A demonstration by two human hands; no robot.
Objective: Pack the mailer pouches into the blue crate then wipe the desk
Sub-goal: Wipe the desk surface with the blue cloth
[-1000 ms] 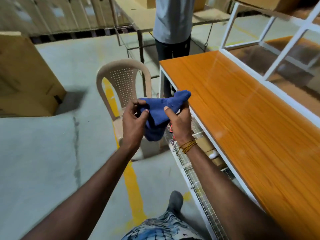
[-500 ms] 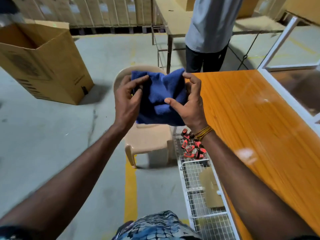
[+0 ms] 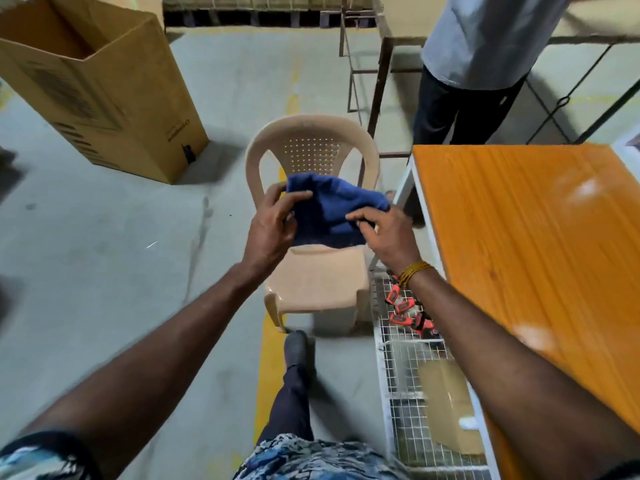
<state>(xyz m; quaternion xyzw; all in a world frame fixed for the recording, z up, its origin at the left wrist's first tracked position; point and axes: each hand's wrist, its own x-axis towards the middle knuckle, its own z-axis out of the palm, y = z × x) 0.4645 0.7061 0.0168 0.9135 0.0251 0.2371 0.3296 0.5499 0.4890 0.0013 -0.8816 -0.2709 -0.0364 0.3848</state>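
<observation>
A dark blue cloth [image 3: 332, 211] hangs bunched between both hands, in the air above a beige plastic chair [image 3: 317, 282]. My left hand [image 3: 273, 226] pinches its left edge. My right hand [image 3: 388, 233] grips its right side, a yellow thread band on the wrist. The orange desk [image 3: 540, 244] lies to the right of my hands, its top bare and glossy. No mailer pouches and no blue crate are in view.
A wire shelf [image 3: 408, 368] under the desk's near edge holds red clips [image 3: 403, 306] and a brown package [image 3: 450, 410]. An open cardboard box [image 3: 100, 84] stands on the floor at the far left. A person [image 3: 478, 64] stands beyond the desk's far end.
The view has swung left and down, off the desk and toward the chair. Both hands kept the cloth and lowered it over the chair, refolding it between them.
</observation>
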